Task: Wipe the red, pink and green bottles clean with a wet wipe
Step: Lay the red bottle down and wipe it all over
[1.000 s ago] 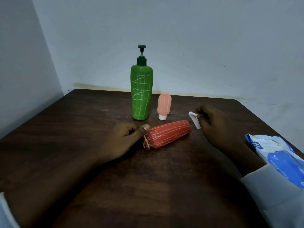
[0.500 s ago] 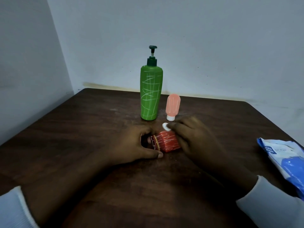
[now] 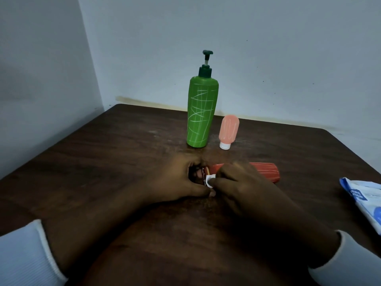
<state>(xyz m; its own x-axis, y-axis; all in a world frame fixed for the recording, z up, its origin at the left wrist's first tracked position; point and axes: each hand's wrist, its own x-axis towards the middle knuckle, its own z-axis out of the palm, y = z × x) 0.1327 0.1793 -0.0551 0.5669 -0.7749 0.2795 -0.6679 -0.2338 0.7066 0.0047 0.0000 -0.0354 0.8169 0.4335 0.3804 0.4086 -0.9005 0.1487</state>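
Nearest the viewer, two white ribbed sleeves (image 3: 26, 254) frame a dark brown wooden table (image 3: 103, 162). Beyond them, the left hand (image 3: 177, 180) curls its fingers and thumb round the left end of a red ribbed plastic bottle (image 3: 266, 172) lying on its side at mid-table. The right hand (image 3: 243, 182) pinches a small folded white wet wipe (image 3: 210, 180) against that same end. At the right edge lies a blue-and-white wipe packet (image 3: 367, 203). Farther back stands a tall green pump bottle (image 3: 201, 114), upright, with a small pink bottle (image 3: 227, 131) just to its right, resting on its white cap.
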